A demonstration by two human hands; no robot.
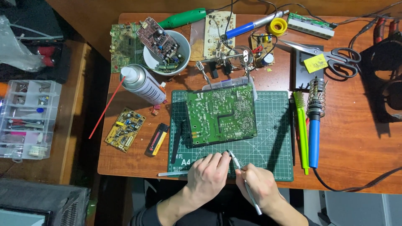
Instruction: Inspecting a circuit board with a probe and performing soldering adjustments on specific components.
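Craft knife: a slim silver-handled craft knife [245,181] lies in the right hand [257,187], blade tip up at the near edge of the cutting mat [272,138], just below the large board.
Right hand: fingers closed round the handle in a pen grip, the shaft running back past the wrist.
Left hand: the left hand [208,175] is curled, fingertips touching the knife near its blade; whether it pinches anything small there cannot be told.
Technique: judged from the pose, the work goes best with both wrists resting on the mat, the blade angled away from the left fingertips, and light pressure.
Large board: one green circuit board [221,114], solder side up, lies tilted on the mat, its far edge over a clear plastic box.
Flat tool: one pale strip [172,173] lies on the mat's near left corner, beside the left hand.
Other boards: at least four, one small yellow board [124,129] left of the mat, one in the white bowl [181,58], one green behind the bowl, and one pale beside it.
Spray can: one spray can [142,83], on its side, with a red straw.
Soldering irons: two, a blue-handled iron [314,138] right of the mat and another at the table's far edge.
Scissors: one pair of scissors [331,56], far right.
Lighter: one black-and-yellow lighter [157,140].
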